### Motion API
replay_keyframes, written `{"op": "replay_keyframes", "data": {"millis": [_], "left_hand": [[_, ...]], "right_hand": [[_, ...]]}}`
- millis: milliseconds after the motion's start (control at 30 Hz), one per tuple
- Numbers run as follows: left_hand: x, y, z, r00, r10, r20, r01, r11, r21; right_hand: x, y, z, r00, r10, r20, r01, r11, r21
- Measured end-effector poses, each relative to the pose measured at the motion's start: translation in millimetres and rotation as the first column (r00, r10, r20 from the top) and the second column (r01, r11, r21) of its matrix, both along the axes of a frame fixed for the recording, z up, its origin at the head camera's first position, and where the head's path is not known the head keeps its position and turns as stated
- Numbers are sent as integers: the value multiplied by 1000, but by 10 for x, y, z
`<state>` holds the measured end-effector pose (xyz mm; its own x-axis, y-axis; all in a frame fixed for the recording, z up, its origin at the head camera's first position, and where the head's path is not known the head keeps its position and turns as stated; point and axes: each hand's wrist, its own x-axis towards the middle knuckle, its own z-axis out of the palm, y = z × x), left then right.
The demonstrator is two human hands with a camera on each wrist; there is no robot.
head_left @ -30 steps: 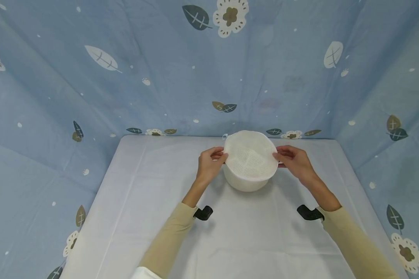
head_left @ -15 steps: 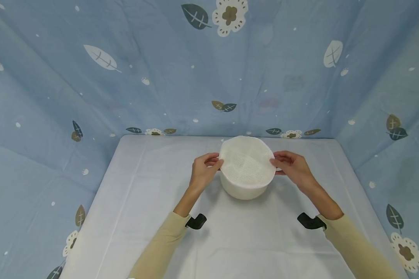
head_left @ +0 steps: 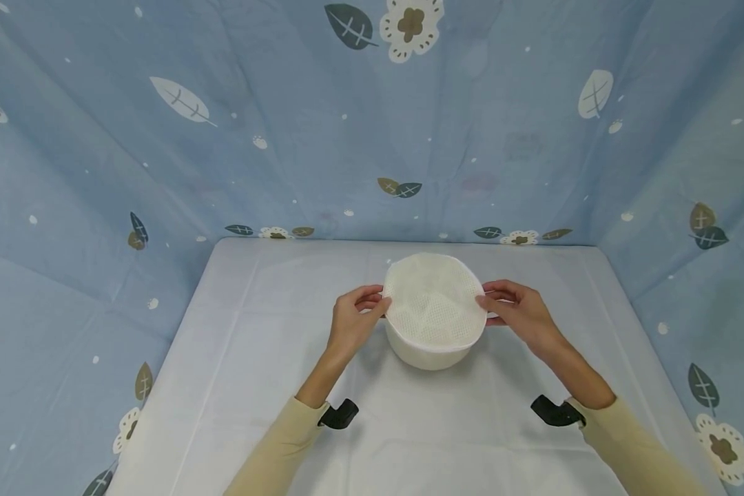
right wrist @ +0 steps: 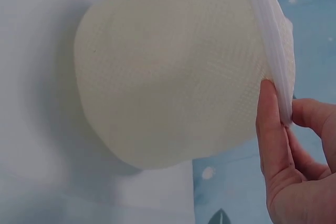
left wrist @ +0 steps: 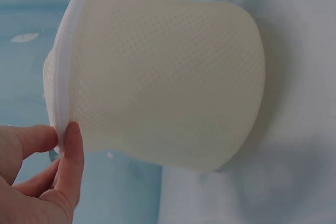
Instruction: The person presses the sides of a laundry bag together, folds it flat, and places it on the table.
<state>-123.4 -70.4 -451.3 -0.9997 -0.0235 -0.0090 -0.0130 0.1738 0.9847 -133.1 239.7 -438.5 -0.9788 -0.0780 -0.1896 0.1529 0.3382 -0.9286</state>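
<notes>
A cream, round mesh laundry bag [head_left: 434, 303] stands over the white table between both hands, its flat mesh top tilted toward the head camera. My left hand [head_left: 355, 318] pinches the rim on the left side, thumb on top and fingers beneath. On the opposite side my right hand [head_left: 525, 318] grips the rim the same way. In the left wrist view, the bag's soft, slightly dented side wall [left wrist: 168, 82] shows below a white band [left wrist: 64, 72] along the rim. The right wrist view shows the other side wall [right wrist: 163, 77] bulging out toward the tabletop.
A white cloth [head_left: 273, 317] covers the table. Blue curtains [head_left: 297, 117] with leaf and flower prints hang behind it and along both sides. Black wrist mounts [head_left: 339, 415] stick out from the cuffs of the beige sleeves [head_left: 279, 448].
Both hands have drawn the laundry bag toward the person and a little left. Their pinch on its rim stays the same.
</notes>
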Motion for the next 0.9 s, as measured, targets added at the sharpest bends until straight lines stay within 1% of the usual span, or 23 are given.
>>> {"op": "replay_keyframes", "data": {"millis": [200, 400, 600, 733, 900], "left_hand": [[111, -41, -11, 1000, 2, 6, -2, 1000, 15], [221, -72, -26, 1000, 5, 23, -5, 1000, 10], [318, -92, -16, 1000, 9, 26, -10, 1000, 22], [363, -102, -21, 999, 11, 31, -12, 999, 29], [388, -107, -49, 1000, 4, 22, -4, 1000, 17]], "right_hand": [[104, -27, -37, 1000, 7, 14, -7, 1000, -6], [196, -54, -63, 1000, -1, 31, 1, 1000, 7], [277, -76, -83, 999, 14, 30, -14, 1000, -12], [325, -83, -116, 999, 22, 24, -22, 1000, -15], [339, -74, -213, 999, 34, 23, -34, 999, -36]]}}
